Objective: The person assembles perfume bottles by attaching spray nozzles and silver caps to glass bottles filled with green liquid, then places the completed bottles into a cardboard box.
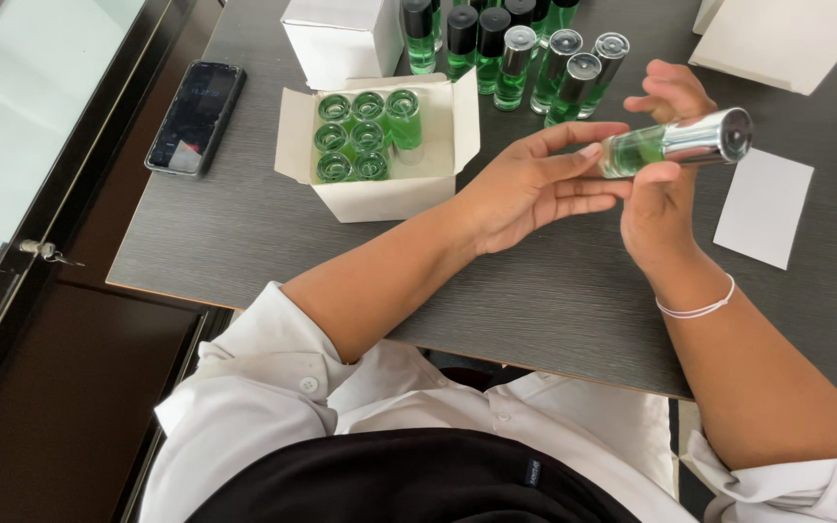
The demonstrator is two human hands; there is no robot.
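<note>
My right hand (666, 184) grips a small glass vial of green liquid (675, 143) with a silver cap, held sideways above the dark grey table (273, 218). My left hand (525, 184) has its fingers spread, and the fingertips touch the vial's glass end. To the left stands an open white cardboard box (385, 194) holding several uncapped green vials upright.
Behind the box stand rows of green vials (515, 48), some with black caps, some with silver ones. A closed white box (341, 39) sits at the back, a black phone (196, 116) at the left, a white card (764, 206) at the right, and another white box (787, 39) at the far right.
</note>
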